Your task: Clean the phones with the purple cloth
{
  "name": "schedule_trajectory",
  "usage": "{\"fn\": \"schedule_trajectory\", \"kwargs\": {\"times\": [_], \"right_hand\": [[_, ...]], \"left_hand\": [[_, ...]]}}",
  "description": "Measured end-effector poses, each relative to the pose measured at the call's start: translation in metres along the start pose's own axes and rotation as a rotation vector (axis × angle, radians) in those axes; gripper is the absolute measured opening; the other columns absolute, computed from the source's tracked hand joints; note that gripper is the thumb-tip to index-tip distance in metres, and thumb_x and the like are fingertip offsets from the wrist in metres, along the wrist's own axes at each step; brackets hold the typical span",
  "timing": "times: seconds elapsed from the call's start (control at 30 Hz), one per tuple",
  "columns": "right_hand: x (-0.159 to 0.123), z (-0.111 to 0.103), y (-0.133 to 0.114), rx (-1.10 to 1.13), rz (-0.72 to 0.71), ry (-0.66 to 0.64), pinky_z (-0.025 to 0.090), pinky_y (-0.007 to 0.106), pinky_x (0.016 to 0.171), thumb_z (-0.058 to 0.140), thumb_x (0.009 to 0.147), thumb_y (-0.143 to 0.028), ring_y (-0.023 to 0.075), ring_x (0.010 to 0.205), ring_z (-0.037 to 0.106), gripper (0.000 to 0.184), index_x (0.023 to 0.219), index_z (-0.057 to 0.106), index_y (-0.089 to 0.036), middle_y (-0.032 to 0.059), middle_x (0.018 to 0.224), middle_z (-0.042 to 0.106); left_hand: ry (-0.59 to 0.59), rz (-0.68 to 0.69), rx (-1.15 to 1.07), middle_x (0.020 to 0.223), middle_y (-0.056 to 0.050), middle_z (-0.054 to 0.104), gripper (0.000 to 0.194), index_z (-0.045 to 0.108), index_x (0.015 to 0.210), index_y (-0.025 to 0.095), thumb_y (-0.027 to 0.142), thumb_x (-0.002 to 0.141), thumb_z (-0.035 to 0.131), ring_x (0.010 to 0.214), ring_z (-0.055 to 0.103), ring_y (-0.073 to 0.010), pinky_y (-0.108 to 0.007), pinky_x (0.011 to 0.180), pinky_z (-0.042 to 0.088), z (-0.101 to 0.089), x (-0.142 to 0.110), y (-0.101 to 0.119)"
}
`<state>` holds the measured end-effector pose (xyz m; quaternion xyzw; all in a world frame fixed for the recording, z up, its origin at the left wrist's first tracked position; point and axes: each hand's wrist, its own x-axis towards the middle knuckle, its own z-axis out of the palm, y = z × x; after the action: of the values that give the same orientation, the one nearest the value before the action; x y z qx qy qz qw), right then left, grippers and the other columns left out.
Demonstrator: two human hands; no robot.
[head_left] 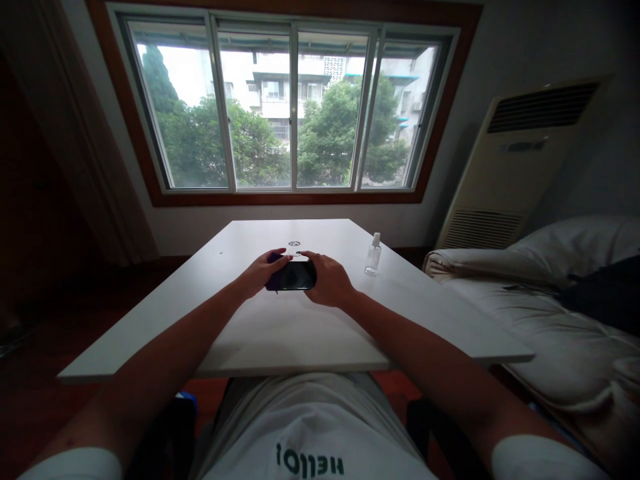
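Observation:
Both of my hands are over the white table, around a dark smartphone [296, 275] held lengthwise with its glossy black face towards me. My right hand [330, 280] grips the phone's right end, thumb below and fingers along the upper edge. At the other end, my left hand [261, 273] is closed on a dark purple cloth [273, 277], which lies against the phone's left end. The fingers behind the phone and cloth are hidden. Just beyond the hands lies a small dark-rimmed round thing [294, 244], too small to name.
A clear spray bottle [373, 257] stands upright to the right of my hands on the white table [300, 333]. A pale sofa [480, 293] is on the right, with a floor-standing air conditioner [505, 167] behind it. A window [295, 107] spans the wall ahead.

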<state>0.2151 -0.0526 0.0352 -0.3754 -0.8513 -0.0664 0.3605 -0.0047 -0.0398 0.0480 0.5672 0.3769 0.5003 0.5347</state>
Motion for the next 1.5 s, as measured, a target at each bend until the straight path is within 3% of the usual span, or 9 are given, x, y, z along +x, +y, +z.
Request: {"fn": "schedule_trajectory", "kwargs": {"times": [0.13,0.27,0.4,0.57,0.73,0.9,1.0,1.3,1.5], "right_hand": [[-0.001,0.004,0.001,-0.011,0.005,0.001,0.044,0.042,0.094,0.066,0.07,-0.022,0.0308,0.103,0.058,0.077,0.143,0.041,-0.018,0.0135,0.119,0.062],[-0.001,0.013,0.003,0.064,0.115,-0.011,0.046,0.037,0.084,0.068,0.066,-0.023,0.0265,0.094,0.06,0.083,0.144,0.038,-0.022,0.0089,0.113,0.063],[-0.002,0.021,0.003,0.192,0.239,-0.068,0.046,0.032,0.077,0.071,0.065,-0.025,0.0216,0.085,0.061,0.084,0.142,0.037,-0.026,0.0039,0.106,0.063],[-0.002,0.023,0.005,0.322,0.314,-0.13,0.045,0.029,0.073,0.072,0.066,-0.026,0.0186,0.081,0.059,0.082,0.141,0.039,-0.026,0.0027,0.105,0.063],[0.001,0.026,0.013,0.432,0.406,-0.111,0.047,0.029,0.073,0.073,0.065,-0.026,0.0184,0.083,0.06,0.078,0.137,0.044,-0.024,0.0025,0.102,0.063],[0.004,0.032,0.022,0.637,0.515,-0.121,0.047,0.027,0.063,0.071,0.066,-0.026,0.0169,0.075,0.061,0.076,0.137,0.044,-0.022,0.0022,0.096,0.064],[0.006,0.034,0.024,0.773,0.575,-0.144,0.046,0.026,0.059,0.069,0.066,-0.024,0.0165,0.071,0.061,0.072,0.134,0.045,-0.021,0.0014,0.088,0.065],[0.009,0.018,0.008,1.241,0.726,-0.385,0.047,0.023,0.057,0.059,0.063,-0.021,0.0177,0.074,0.066,0.038,0.101,0.057,-0.018,0.0063,0.091,0.07],[0.007,0.013,0.006,1.365,0.765,-0.472,0.049,0.024,0.056,0.056,0.062,-0.021,0.0198,0.075,0.065,0.034,0.095,0.062,-0.014,0.0108,0.092,0.071]], "left_hand": [[0.24,0.126,0.352,0.12,-0.014,0.066,0.066,0.06,0.125,0.015,0.059,0.077,0.074,0.108,0.063,-0.0268,-0.035,0.092,0.049,-0.004,0.01,-0.014],[0.418,0.342,0.472,0.126,-0.015,0.061,0.058,0.059,0.119,0.016,0.06,0.082,0.068,0.116,0.058,-0.0256,-0.035,0.097,0.044,-0.008,0.013,-0.015],[0.529,0.429,0.503,0.099,-0.007,0.065,0.044,0.063,0.1,0.019,0.06,0.088,0.06,0.093,0.061,-0.0197,-0.029,0.08,0.046,-0.008,0.008,-0.005],[0.457,0.385,0.395,0.066,-0.001,0.054,0.049,0.059,0.071,0.019,0.064,0.09,0.052,0.063,0.052,-0.0147,-0.025,0.058,0.039,-0.005,0.004,0.001],[0.4,0.335,0.108,0.088,-0.006,0.063,0.043,0.063,0.086,0.017,0.058,0.092,0.054,0.077,0.06,-0.0154,-0.025,0.064,0.049,-0.007,0.01,0.001],[0.341,0.184,-0.146,0.097,-0.008,0.065,0.022,0.061,0.102,0.015,0.034,0.09,0.063,0.083,0.066,-0.0149,-0.028,0.072,0.056,-0.012,0.016,0.002],[0.263,0.131,-0.216,0.098,-0.009,0.068,0.029,0.059,0.109,0.014,0.025,0.084,0.071,0.083,0.068,-0.016,-0.033,0.077,0.058,-0.011,0.016,0.001],[0.262,0.491,0.364,0.118,-0.007,0.065,0.029,0.067,0.11,0.021,0.031,0.083,0.069,0.107,0.062,-0.0213,-0.035,0.095,0.05,-0.002,0.005,0.002],[0.205,0.474,0.51,0.108,-0.003,0.067,0.049,0.06,0.117,0.024,0.028,0.072,0.078,0.099,0.061,-0.0204,-0.033,0.091,0.048,-0.006,0.001,0.004]]}}
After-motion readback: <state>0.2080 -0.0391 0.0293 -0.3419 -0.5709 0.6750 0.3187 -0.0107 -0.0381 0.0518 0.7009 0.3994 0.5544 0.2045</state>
